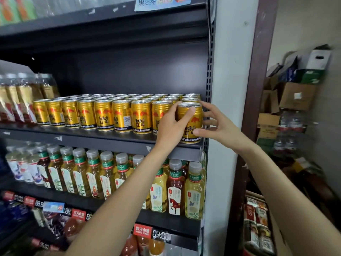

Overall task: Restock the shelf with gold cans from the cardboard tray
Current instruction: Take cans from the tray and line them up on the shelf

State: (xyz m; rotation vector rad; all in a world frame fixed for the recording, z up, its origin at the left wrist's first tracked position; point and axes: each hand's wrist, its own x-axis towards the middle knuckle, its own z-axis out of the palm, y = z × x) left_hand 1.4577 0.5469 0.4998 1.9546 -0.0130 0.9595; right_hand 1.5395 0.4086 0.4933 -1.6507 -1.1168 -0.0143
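A gold can (pixel 191 119) stands at the right end of the front row on the dark shelf (pixel 103 139). My left hand (pixel 171 126) grips its left side, thumb across the upper front. My right hand (pixel 215 122) pinches it from the right, with the thumb on its lower front and the fingers behind. Several rows of gold cans (pixel 103 111) fill the shelf from left to right. The cardboard tray is out of view.
Shrink-wrapped bottles (pixel 16 100) stand left of the cans. Tea bottles (pixel 114 172) line the shelf below. A white shelf upright (pixel 227 89) and a brown post (pixel 258 71) are to the right, with stacked cartons (pixel 295 95) and a box of packs (pixel 258 224) beyond.
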